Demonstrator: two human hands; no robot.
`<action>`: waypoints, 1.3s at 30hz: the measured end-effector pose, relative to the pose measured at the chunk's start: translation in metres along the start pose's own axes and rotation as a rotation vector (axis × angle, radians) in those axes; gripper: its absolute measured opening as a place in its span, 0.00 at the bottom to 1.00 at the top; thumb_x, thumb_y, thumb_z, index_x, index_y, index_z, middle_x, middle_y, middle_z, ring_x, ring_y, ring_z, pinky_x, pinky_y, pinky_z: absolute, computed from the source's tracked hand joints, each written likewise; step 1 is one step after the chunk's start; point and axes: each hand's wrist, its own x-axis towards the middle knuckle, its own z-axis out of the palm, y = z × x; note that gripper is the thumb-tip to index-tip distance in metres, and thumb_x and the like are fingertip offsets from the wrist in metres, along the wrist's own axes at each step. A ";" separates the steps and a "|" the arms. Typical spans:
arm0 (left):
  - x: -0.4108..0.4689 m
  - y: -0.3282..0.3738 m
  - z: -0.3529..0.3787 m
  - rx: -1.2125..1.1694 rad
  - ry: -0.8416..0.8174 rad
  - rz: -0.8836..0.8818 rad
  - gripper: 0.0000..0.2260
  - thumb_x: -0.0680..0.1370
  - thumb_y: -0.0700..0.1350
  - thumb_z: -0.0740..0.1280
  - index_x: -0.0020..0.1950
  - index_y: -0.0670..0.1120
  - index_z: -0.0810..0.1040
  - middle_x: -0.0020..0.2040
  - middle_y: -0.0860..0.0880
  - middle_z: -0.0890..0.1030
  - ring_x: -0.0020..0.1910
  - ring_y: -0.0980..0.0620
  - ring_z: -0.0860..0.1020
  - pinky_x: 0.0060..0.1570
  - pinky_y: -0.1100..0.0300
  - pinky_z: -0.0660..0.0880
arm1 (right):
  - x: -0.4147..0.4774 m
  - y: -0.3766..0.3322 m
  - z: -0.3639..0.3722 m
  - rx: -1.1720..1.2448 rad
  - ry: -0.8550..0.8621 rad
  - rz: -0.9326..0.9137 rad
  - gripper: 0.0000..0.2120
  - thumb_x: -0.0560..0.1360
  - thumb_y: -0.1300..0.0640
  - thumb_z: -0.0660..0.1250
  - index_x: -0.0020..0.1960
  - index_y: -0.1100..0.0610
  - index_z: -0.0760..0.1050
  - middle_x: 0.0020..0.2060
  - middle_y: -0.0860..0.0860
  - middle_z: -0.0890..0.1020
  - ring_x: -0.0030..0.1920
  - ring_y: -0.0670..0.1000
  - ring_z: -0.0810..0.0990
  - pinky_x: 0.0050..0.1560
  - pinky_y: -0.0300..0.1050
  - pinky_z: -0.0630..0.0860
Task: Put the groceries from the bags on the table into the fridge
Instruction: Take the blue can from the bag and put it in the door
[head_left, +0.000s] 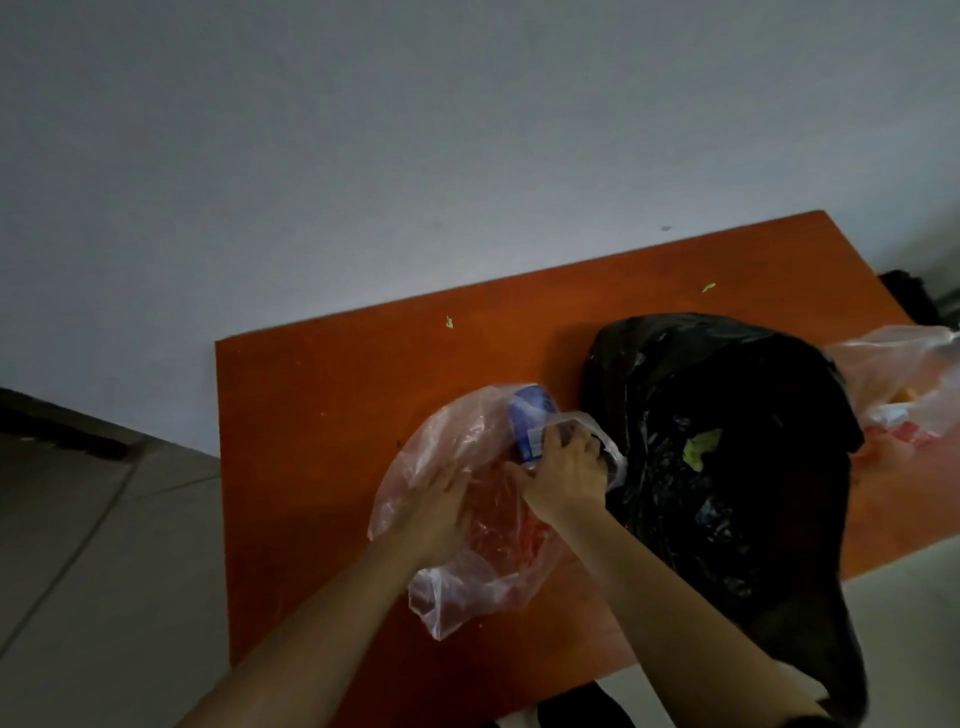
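Note:
A clear pinkish plastic bag (462, 577) lies on the orange table (322, 431). A blue and white package (530, 418) sticks up at the bag's far end. My right hand (563, 478) is closed around the lower part of that package, through or beside the plastic. My left hand (436, 506) lies flat on the bag with its fingers spread, pressing the plastic down. Something red shows inside the bag under my hands. To the right stands a large black plastic bag (727, 467) with a bit of green leaf (701, 448) showing in it.
Another clear bag (904, 384) with red and orange contents lies at the table's right edge. Small green scraps (450, 322) dot the table top. A grey wall stands behind the table and tiled floor (93, 545) lies to the left. No fridge is in view.

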 end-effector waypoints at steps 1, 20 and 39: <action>0.004 -0.003 0.003 0.015 -0.026 0.023 0.26 0.83 0.50 0.55 0.80 0.46 0.54 0.81 0.46 0.54 0.80 0.46 0.49 0.77 0.45 0.53 | 0.002 -0.002 0.003 -0.028 0.025 0.013 0.44 0.75 0.30 0.60 0.79 0.57 0.53 0.76 0.61 0.60 0.74 0.63 0.63 0.69 0.58 0.65; 0.026 0.000 0.002 0.109 -0.144 -0.037 0.32 0.77 0.49 0.66 0.79 0.51 0.60 0.81 0.46 0.51 0.80 0.43 0.46 0.76 0.43 0.56 | -0.043 0.017 -0.043 0.461 -0.070 -0.012 0.32 0.76 0.39 0.66 0.74 0.53 0.65 0.59 0.57 0.79 0.55 0.60 0.79 0.53 0.50 0.77; -0.037 0.316 -0.083 -0.164 0.523 0.533 0.15 0.84 0.53 0.54 0.59 0.48 0.78 0.56 0.48 0.79 0.57 0.45 0.75 0.57 0.47 0.71 | -0.224 0.256 -0.111 1.096 0.835 0.172 0.17 0.74 0.44 0.68 0.60 0.43 0.66 0.50 0.47 0.80 0.48 0.45 0.81 0.50 0.48 0.82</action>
